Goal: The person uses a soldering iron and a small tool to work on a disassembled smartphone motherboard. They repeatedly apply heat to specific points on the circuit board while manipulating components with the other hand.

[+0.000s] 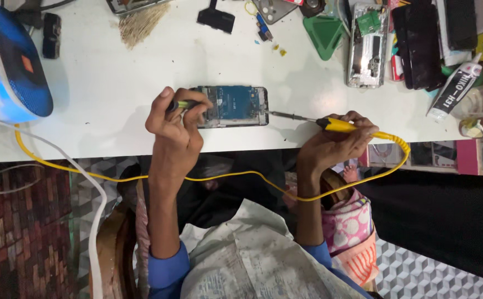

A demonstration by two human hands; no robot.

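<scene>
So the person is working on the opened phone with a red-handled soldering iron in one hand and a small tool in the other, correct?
Not quite: the soldering iron has a yellow handle, not red, with a yellow cord. The head view shows the right hand holding it, tip at the opened phone, while the left hand grips a small tool.

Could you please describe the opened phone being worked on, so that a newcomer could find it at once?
Start at the white table and look at its near edge, between the two hands. The opened phone lies flat there, with the soldering iron tip at one end. Unlike the silver phone further back, its blue board is showing.
</scene>
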